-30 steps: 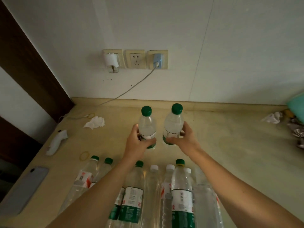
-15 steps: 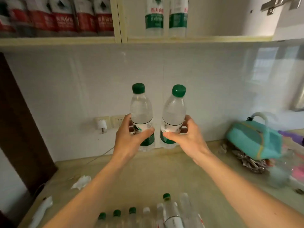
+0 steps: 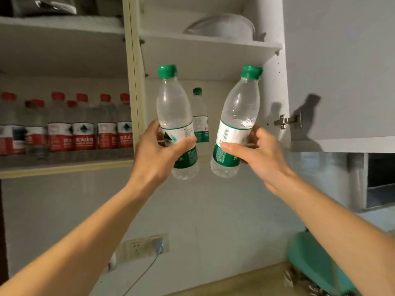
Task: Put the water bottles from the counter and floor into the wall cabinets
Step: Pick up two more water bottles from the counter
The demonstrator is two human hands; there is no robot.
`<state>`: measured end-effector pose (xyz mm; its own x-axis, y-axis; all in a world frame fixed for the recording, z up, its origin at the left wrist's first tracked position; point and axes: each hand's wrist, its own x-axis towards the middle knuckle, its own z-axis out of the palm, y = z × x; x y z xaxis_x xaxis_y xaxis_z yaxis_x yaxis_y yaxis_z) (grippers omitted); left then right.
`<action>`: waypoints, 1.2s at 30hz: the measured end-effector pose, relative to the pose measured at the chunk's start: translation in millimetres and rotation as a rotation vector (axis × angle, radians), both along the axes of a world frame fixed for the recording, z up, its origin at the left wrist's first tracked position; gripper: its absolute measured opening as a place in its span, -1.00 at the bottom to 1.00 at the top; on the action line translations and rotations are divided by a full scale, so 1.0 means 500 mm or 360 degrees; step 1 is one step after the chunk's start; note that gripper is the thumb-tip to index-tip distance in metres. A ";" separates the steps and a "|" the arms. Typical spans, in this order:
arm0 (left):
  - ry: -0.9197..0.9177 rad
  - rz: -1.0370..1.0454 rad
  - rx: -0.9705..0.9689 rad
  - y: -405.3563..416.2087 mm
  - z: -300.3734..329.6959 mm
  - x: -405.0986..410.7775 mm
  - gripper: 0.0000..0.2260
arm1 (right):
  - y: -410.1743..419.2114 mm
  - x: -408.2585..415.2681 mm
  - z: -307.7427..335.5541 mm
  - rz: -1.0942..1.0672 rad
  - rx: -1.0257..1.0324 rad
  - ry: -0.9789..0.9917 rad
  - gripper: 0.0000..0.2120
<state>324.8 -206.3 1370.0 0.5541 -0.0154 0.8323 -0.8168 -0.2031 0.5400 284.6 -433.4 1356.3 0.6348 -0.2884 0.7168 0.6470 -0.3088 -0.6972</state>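
Left hand (image 3: pixel 159 155) grips one green-capped bottle (image 3: pixel 174 116) around its label, fingers and thumb curled round it — bottle close to upright. Right hand (image 3: pixel 259 155) grips a second green-capped bottle (image 3: pixel 237 122) likewise, this one tilted with its cap to the right. Both bottles are held in the air before the open right-hand cabinet compartment (image 3: pixel 205 58), apart from each other. One green-capped bottle (image 3: pixel 199 116) already stands on that compartment's lower shelf. Left compartment holds a row of red-capped bottles (image 3: pixel 83 124). White dishes (image 3: pixel 220 26) on the shelf above — blurred. Cabinet door (image 3: pixel 342 71) stands open at right.
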 end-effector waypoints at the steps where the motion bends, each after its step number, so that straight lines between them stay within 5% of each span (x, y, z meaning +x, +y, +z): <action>1: -0.0050 0.0024 0.0020 -0.008 0.026 0.003 -0.58 | -0.013 0.005 0.024 -0.0034 -0.0001 -0.0018 -0.43; 11: 0.0126 0.0409 0.0126 -0.106 0.117 0.148 -0.56 | -0.134 0.148 0.128 -0.0171 0.0025 0.0113 -0.72; 23: 0.0253 0.0514 0.0275 -0.138 0.128 0.279 -0.74 | -0.201 0.306 0.143 -0.0095 -0.0287 0.0302 -0.64; 36: 0.0296 0.0608 0.0504 -0.261 0.143 0.333 -0.60 | -0.211 0.390 0.160 -0.0058 -0.0435 0.0444 -0.52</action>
<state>491.4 -336.8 1441.6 0.7074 -0.0183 0.7066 -0.5487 -0.6444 0.5326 479.7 -538.7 1436.0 0.8091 -0.1367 0.5715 0.4293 -0.5265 -0.7338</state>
